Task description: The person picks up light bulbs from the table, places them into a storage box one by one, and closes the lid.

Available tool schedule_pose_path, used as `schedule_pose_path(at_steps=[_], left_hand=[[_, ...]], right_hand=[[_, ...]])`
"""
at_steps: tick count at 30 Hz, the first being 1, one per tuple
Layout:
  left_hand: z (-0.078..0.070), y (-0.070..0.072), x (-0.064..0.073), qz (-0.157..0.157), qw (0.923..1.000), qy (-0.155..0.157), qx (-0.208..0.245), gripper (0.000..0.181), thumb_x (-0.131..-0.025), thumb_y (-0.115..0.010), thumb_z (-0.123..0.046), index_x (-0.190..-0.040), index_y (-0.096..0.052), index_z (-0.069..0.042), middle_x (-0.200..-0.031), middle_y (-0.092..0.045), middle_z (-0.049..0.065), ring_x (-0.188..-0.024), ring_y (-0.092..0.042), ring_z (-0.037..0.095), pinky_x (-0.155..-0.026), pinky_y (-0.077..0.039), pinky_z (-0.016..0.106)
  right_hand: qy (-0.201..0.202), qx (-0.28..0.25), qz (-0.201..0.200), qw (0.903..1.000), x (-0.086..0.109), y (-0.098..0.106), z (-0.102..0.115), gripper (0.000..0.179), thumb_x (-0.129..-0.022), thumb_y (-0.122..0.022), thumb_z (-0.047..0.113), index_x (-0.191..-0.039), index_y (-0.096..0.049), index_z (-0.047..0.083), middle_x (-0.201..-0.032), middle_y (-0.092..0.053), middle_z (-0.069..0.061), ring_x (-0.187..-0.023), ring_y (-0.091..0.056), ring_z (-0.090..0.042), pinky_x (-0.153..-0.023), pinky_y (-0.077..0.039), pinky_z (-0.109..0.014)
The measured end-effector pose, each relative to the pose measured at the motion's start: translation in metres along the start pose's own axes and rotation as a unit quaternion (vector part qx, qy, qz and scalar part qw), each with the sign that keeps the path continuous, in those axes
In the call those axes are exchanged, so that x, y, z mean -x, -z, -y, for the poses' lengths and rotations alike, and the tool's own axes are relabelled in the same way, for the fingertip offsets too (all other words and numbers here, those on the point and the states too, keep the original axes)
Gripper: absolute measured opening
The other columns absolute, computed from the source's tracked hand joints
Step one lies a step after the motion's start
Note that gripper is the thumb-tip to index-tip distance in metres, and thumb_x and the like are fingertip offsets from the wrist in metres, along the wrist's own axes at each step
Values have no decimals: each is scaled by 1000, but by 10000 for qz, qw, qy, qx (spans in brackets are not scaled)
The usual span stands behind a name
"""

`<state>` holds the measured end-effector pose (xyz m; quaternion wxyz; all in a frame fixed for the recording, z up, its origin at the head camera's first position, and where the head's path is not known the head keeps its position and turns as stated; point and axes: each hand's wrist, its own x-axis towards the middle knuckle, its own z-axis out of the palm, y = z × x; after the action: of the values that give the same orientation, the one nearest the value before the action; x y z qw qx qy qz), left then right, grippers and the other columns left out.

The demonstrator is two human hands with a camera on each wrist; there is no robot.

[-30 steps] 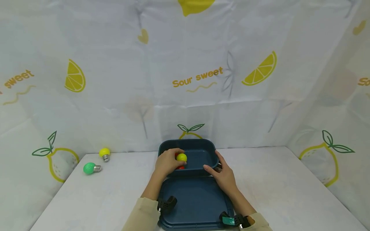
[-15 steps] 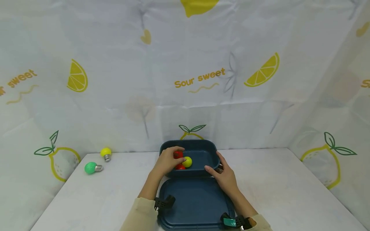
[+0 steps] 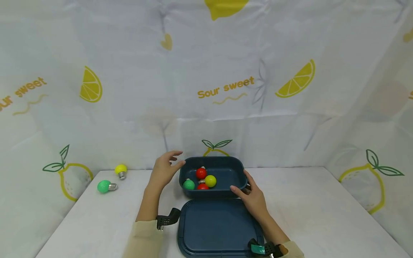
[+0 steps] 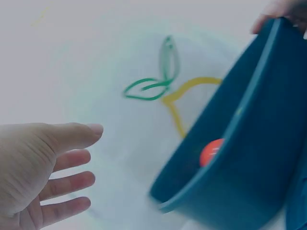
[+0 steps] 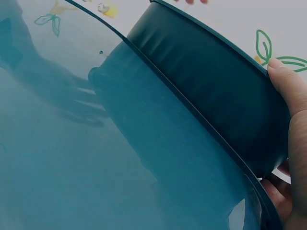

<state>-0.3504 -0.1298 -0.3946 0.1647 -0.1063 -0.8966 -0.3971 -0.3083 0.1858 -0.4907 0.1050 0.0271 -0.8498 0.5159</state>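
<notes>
A dark blue rectangular box [image 3: 222,194] stands open at the top near the back of the table. Inside its left half lie two red light bulbs, one at the back [image 3: 201,173] and one at the front [image 3: 202,186], a yellow bulb [image 3: 210,181] and a green bulb [image 3: 188,184]. My left hand [image 3: 164,170] is held apart from the box's left end, thumb and fingers spread, nothing in it. My right hand [image 3: 253,197] grips the right front corner, its thumb [image 5: 283,76] at the rim and fingers around the side. In the left wrist view a red bulb [image 4: 211,152] shows over the rim.
A dark blue lid [image 3: 219,227] lies flat right in front of the box. Toward the table's back left lie another yellow bulb [image 3: 120,170] and another green bulb [image 3: 104,186]. A white cloth printed with lemons [image 3: 226,125] hangs behind the table.
My left hand has let go of the yellow bulb inside the box and moved left, out past the rim, uncovering the green bulb. My right hand has stayed on the corner.
</notes>
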Motion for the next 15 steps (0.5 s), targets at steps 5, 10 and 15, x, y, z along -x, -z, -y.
schedule_pose_path(at_steps=[5, 10, 15], left_hand=[[13, 19, 1, -477, 9984, 158, -274, 43, -94, -73, -25, -134, -65, -12, -136, -65, 14, -119, -65, 33, -100, -55, 51], [32, 34, 5, -889, 9937, 527, -434, 41, -96, -70, -25, -134, -65, -10, -139, -64, 15, -121, -64, 36, -99, -55, 52], [54, 45, 11, -1426, 9842, 962, -407, 39, -95, -70, -21, -132, -66, -8, -139, -63, 18, -124, -62, 39, -99, -53, 54]], right_hand=[[-11, -28, 2, 10000, 0, 0, -1, 87, -91, -74, 39, -161, -26, 23, -154, -46, -25, -130, -59, -42, -100, -55, -53], [-26, -28, 20, 10000, -1, -1, -3, 88, -90, -75, 40, -161, -25, 25, -154, -46, -24, -130, -59, -42, -100, -55, -53], [15, -5, -5, 10000, -1, -1, -4, 87, -91, -74, 40, -161, -25, 23, -154, -46, -25, -130, -59, -43, -100, -55, -53]])
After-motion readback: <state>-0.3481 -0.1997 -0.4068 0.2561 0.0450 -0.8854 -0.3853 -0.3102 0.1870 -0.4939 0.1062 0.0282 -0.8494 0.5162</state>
